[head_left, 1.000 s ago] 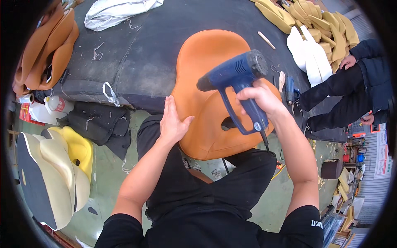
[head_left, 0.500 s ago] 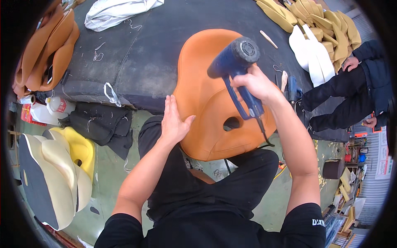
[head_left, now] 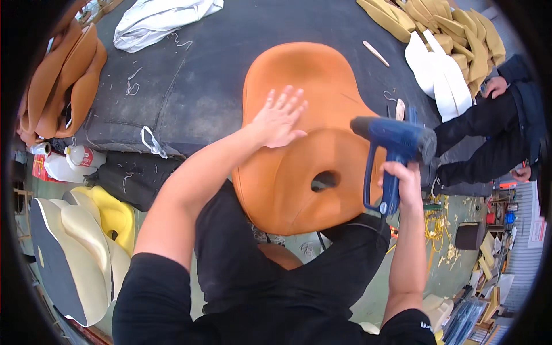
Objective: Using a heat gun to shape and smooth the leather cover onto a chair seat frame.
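The orange seat shell lies on the dark table, its long axis running away from the person. The left hand rests flat on it, fingers spread. The right hand, just right of the shell's edge, is wrapped around the blue heat gun, nozzle pointing left. Workshop floor lies below.

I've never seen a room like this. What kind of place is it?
Probably an upholstery workshop for seats. An orange covered seat shell lies on a dark padded workbench, yellow foam cushions are stacked beside it, and the right hand holds a blue heat gun.
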Tool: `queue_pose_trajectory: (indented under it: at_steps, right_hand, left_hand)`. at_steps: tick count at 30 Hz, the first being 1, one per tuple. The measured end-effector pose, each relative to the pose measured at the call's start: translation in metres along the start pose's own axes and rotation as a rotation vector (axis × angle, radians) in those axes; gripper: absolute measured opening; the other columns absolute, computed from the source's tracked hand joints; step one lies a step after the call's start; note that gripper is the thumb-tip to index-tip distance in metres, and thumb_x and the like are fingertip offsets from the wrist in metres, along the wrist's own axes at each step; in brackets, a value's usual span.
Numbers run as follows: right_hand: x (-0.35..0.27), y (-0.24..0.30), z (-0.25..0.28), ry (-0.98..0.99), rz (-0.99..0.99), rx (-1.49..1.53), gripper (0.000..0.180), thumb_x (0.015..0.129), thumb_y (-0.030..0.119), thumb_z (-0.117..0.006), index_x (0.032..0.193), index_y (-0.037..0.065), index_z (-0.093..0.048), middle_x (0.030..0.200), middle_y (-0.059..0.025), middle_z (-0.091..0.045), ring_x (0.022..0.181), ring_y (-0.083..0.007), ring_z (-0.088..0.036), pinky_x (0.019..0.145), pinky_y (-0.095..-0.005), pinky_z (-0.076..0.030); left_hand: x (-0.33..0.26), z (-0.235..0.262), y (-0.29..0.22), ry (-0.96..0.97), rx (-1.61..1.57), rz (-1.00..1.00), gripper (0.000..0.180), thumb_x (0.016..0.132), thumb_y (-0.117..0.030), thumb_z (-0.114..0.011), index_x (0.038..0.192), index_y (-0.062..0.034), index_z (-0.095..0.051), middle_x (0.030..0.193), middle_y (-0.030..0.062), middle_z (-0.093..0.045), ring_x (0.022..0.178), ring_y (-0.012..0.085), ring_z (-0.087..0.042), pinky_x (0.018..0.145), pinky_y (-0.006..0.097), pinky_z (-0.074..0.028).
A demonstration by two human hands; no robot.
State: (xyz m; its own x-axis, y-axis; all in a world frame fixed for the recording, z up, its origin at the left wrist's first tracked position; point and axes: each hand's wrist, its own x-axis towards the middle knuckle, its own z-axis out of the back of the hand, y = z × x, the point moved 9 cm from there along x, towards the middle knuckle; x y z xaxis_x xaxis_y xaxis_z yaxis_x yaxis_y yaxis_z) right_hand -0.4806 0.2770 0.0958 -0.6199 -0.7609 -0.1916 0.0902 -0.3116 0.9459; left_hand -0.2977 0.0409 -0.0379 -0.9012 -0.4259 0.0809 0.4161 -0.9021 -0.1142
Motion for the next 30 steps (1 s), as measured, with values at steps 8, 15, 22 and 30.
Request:
queue_pose_trajectory:
  at_steps: [8, 15, 22, 30]
  right_hand:
    - [-0.013, -0.022, 0.008, -0.074, 0.026, 0.201, 0.049, 0.084, 0.014, -0.07, 0.126, -0.007, -0.059, 0.088, -0.0137, -0.068, 0.061, -0.0214, -0.067, 0.056, -0.0322, -0.057]
    - [-0.006, -0.021, -0.003, -0.039, 0.049, 0.263, 0.055, 0.084, 0.014, -0.068, 0.132, -0.009, -0.056, 0.088, -0.0144, -0.068, 0.061, -0.0226, -0.067, 0.056, -0.0323, -0.057]
    - [-0.004, -0.019, -0.021, 0.008, 0.043, 0.326, 0.055, 0.083, 0.01, -0.072, 0.132, -0.01, -0.056, 0.09, -0.0171, -0.069, 0.064, -0.024, -0.068, 0.059, -0.0333, -0.059]
    - [0.001, -0.019, -0.026, -0.01, 0.061, 0.313, 0.057, 0.084, 0.015, -0.07, 0.133, -0.01, -0.055, 0.096, -0.0175, -0.066, 0.063, -0.023, -0.065, 0.058, -0.0326, -0.058]
  left_hand:
    - [0.049, -0.021, -0.021, -0.013, 0.022, -0.206, 0.09, 0.106, -0.068, -0.035, 0.169, -0.006, -0.023, 0.178, 0.0161, -0.013, 0.165, 0.0366, -0.003, 0.13, 0.064, -0.008]
    - [0.04, -0.038, -0.014, -0.028, -0.026, -0.187, 0.091, 0.106, -0.068, -0.032, 0.168, -0.0026, -0.021, 0.177, 0.0169, -0.012, 0.165, 0.0362, -0.004, 0.129, 0.065, -0.009]
    - [0.028, -0.039, -0.009, -0.089, -0.081, -0.17, 0.092, 0.106, -0.069, -0.03, 0.168, -0.002, -0.02, 0.177, 0.0177, -0.014, 0.165, 0.036, -0.005, 0.129, 0.065, -0.006]
    - [0.021, -0.036, -0.014, -0.045, -0.021, -0.202, 0.08, 0.109, -0.062, -0.029, 0.168, -0.0087, -0.025, 0.177, 0.0121, -0.016, 0.165, 0.0319, -0.005, 0.128, 0.069, -0.007]
